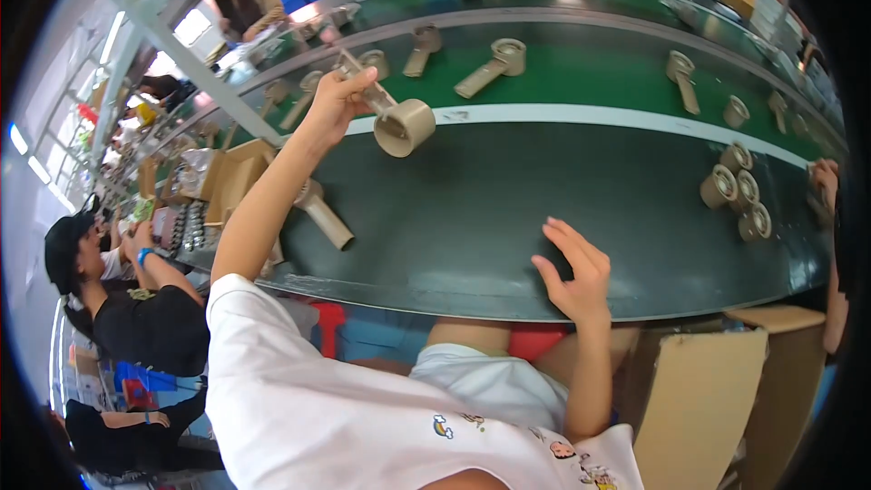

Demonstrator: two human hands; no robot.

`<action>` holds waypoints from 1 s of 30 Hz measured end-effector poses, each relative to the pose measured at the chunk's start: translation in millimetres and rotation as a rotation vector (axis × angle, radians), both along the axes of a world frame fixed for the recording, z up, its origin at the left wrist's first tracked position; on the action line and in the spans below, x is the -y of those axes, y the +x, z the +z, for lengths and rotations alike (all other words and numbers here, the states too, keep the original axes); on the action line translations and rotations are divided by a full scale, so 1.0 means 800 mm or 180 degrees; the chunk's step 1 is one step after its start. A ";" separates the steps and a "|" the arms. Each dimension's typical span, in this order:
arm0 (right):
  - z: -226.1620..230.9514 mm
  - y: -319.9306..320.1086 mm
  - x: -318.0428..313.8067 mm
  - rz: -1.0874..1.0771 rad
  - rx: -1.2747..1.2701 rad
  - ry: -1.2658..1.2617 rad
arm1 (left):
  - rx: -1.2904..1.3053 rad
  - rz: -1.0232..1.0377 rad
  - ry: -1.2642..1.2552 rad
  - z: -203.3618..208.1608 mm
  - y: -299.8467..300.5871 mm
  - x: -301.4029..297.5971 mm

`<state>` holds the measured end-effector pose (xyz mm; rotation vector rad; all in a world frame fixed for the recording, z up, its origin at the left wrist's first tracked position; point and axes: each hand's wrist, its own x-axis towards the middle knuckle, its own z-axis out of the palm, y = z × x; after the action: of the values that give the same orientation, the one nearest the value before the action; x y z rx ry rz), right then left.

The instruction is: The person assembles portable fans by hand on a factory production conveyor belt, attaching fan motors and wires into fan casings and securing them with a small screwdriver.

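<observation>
My left hand [339, 105] is closed round the handle of a beige hair dryer housing [415, 123], raised over the near side of the dark work surface [454, 209]. The round, hollow barrel of this housing points down and toward me. My right hand [578, 274] hovers at the front edge of the surface with its thumb and fingers apart, holding nothing. Left of centre, below my left forearm, lies another beige housing [325, 220], partly covered by the arm. Several short beige cylinders [719, 185] stand grouped at the right.
Beyond a white strip [544, 112], a green conveyor belt [581, 73] carries several beige housings [494, 68]. A person's hand [824, 177] reaches in at the far right. Cardboard boxes [703, 399] stand below the front edge; an open carton [238, 177] and a seated person [136, 308] are on the left.
</observation>
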<state>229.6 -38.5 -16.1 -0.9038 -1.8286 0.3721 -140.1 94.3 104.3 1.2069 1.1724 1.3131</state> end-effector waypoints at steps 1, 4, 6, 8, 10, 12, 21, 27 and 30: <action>0.006 -0.004 -0.001 -0.0062 -0.0180 0.0047 | 0.0623 -0.0012 -0.0020 -0.008 0.021 0.007; 0.015 -0.001 -0.005 -0.0251 -0.0395 0.0231 | 0.1774 -0.0491 -0.0822 -0.033 0.103 0.035; 0.022 -0.006 -0.002 -0.0317 -0.0508 0.0314 | 0.1919 -0.0486 -0.1003 -0.049 0.161 0.060; 0.034 -0.016 0.004 -0.0554 -0.0475 0.0502 | 0.2055 -0.0647 -0.1362 -0.066 0.192 0.077; 0.036 -0.017 0.010 -0.0635 -0.0490 0.0485 | 0.1955 -0.0741 -0.1703 -0.077 0.216 0.092; 0.033 -0.019 0.012 -0.0460 -0.0980 -0.0115 | 0.1967 -0.0844 -0.1785 -0.082 0.223 0.104; 0.050 -0.006 -0.004 -0.0184 -0.1700 -0.1312 | 0.0732 -0.1318 -0.1443 -0.089 0.176 0.094; 0.047 0.014 -0.027 0.0448 -0.0768 -0.1875 | -0.1007 -0.1897 -0.0708 -0.104 0.165 0.106; 0.042 0.020 -0.035 0.0390 -0.0355 -0.1903 | -0.1350 -0.1596 -0.0241 -0.117 0.161 0.119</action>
<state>245.5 -10.8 17.5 -1.1419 -1.6951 1.0634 -11.0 -1.0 10.5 1.6418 1.0937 0.6505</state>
